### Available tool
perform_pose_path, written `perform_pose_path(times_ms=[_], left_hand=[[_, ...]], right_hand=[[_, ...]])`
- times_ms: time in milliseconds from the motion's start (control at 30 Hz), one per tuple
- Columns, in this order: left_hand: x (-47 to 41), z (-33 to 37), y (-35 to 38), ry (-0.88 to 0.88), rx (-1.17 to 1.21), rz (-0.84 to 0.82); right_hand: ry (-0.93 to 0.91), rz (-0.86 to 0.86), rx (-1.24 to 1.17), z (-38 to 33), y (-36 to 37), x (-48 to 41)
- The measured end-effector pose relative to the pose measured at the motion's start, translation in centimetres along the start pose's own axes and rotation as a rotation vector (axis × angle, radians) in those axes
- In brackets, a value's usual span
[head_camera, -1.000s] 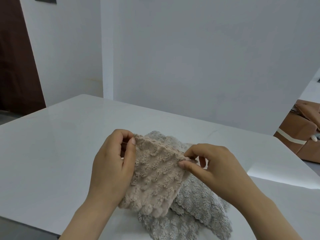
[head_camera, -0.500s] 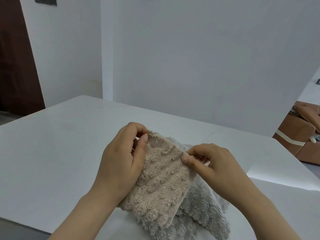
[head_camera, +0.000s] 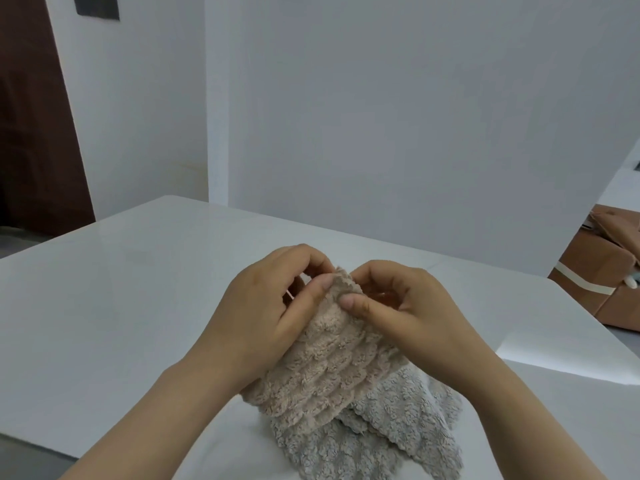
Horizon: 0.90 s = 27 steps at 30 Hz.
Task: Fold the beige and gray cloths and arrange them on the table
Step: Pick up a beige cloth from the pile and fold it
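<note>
The beige cloth (head_camera: 329,372) is lifted at its far edge, its near end draped over the gray cloth (head_camera: 391,434), which lies rumpled at the near side of the white table (head_camera: 131,292). The left hand (head_camera: 273,313) pinches the far edge between thumb and curled fingers. Just beside it, the right hand (head_camera: 405,306) pinches the same edge, thumb pressed on top. Off to the far right stands a brown sofa (head_camera: 602,271).
</note>
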<state>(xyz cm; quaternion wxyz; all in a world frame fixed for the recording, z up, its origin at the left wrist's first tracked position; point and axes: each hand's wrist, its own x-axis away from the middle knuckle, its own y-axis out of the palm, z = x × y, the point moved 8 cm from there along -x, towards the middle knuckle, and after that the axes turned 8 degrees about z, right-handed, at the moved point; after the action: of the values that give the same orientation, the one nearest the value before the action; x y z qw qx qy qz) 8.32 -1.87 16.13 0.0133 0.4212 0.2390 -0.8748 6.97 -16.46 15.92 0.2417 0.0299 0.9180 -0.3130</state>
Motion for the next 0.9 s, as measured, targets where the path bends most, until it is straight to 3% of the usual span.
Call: perform_pose_path(times_ms=[100,233,500,600,767,900], left_hand=[[0.8,-1.6,-0.5,-0.178,0.130,-0.053],[2.3,-3.8,-0.6,-0.253,0.047,-0.145],[3.8,-5.7,-1.2,-0.373,0.147,-0.090],[4.9,-6.4,-0.9,-0.472,0.286,-0.071],[6.3,-6.8,0.6,-0.667,0.656,0.077],[6.4,-6.8,0.1,-0.648,0.547,0.324]], right_hand=[[-0.004,0.053,-0.036,0.1,-0.5,0.0],[0.010,0.097,-0.068,0.6,-1.3,0.0],[0.020,0.151,-0.105,1.3,-1.4,0.0],[0.020,0.194,-0.091,1.5,-1.2,0.0],[-0.003,0.293,-0.042,1.6,-1.2,-0.3],[-0.066,0.358,0.059,1.0,-0.6,-0.3]])
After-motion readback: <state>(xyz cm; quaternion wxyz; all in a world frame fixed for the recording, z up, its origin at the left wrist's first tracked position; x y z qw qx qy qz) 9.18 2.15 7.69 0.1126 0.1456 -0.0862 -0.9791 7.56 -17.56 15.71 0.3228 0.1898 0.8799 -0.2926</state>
